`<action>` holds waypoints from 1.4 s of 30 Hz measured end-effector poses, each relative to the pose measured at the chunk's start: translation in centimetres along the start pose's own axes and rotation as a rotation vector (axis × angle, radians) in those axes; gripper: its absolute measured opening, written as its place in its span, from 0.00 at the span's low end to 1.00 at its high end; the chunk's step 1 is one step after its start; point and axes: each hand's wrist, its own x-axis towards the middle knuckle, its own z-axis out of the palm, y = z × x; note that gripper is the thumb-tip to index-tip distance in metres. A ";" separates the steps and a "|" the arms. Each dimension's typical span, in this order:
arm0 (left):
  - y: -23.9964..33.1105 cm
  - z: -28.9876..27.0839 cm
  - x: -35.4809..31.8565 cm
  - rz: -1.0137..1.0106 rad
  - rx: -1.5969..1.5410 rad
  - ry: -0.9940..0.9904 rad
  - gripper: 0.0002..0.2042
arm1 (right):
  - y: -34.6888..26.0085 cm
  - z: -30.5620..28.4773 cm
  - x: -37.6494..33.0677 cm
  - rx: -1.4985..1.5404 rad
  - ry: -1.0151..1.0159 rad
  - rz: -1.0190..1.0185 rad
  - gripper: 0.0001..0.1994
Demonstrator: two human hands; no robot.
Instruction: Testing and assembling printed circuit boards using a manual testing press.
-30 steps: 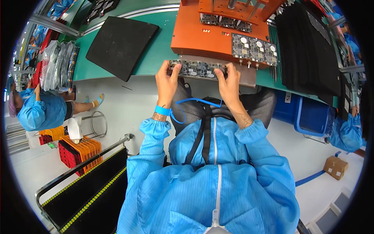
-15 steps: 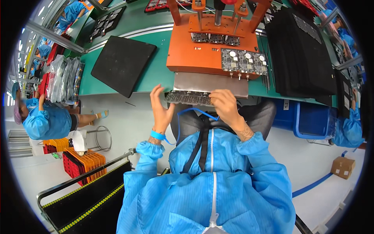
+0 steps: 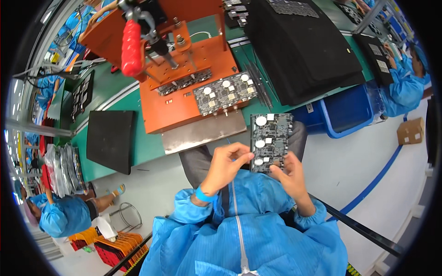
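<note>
A circuit board panel (image 3: 277, 143) with round white parts and dark chips stands lengthwise over my lap, face toward me. My right hand (image 3: 293, 178) grips its lower right corner, thumb on the face. At its left edge, my left hand (image 3: 225, 166) is closed, thumb and forefinger pinching the rim. A second circuit board panel (image 3: 225, 94) lies on the orange press fixture (image 3: 159, 117), in front of the clamped boards (image 3: 184, 83). The fixture's red lever handle (image 3: 132, 48) points down toward me.
A metal plate (image 3: 205, 130) juts from under the fixture. A black foam sheet (image 3: 109, 140) lies left on the green bench; a black foam stack (image 3: 306, 50) stands right, with thin black rods (image 3: 260, 85) beside it. A blue bin (image 3: 347, 110) sits below. Co-workers sit at both sides.
My view has swung to the right. The circuit board, seen nearly edge-on by the bench edge, is now turned lengthwise with its face showing. My left hand, formerly spread, has closed at its edge.
</note>
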 end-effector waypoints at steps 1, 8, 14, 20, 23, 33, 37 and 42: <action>0.4 0.8 0.6 0.131 0.237 0.077 0.04 | -0.8 -0.6 -0.1 -0.481 0.072 -0.155 0.13; 6.6 3.0 4.1 -0.016 -0.354 -0.352 0.05 | -5.1 -6.9 2.6 0.409 -0.161 0.039 0.22; 5.1 4.7 10.8 0.116 -0.180 -0.044 0.12 | -9.0 -13.2 11.0 0.010 0.141 -0.413 0.20; 3.3 6.8 15.3 0.479 0.452 0.292 0.33 | -13.3 -20.2 21.3 -0.929 0.633 -0.982 0.12; 4.3 8.4 15.2 0.511 0.329 0.274 0.36 | -13.4 -21.9 22.3 -1.396 0.330 -1.034 0.15; 5.1 13.6 17.6 0.641 0.595 0.243 0.35 | -10.5 -27.9 20.4 -0.827 0.527 -0.340 0.22; 5.8 13.9 17.8 0.665 0.609 0.319 0.31 | -11.0 -31.3 20.8 -0.012 0.309 -0.303 0.18; 7.6 13.7 17.5 0.674 0.543 0.368 0.23 | -11.2 -23.9 18.8 0.630 0.259 -0.375 0.11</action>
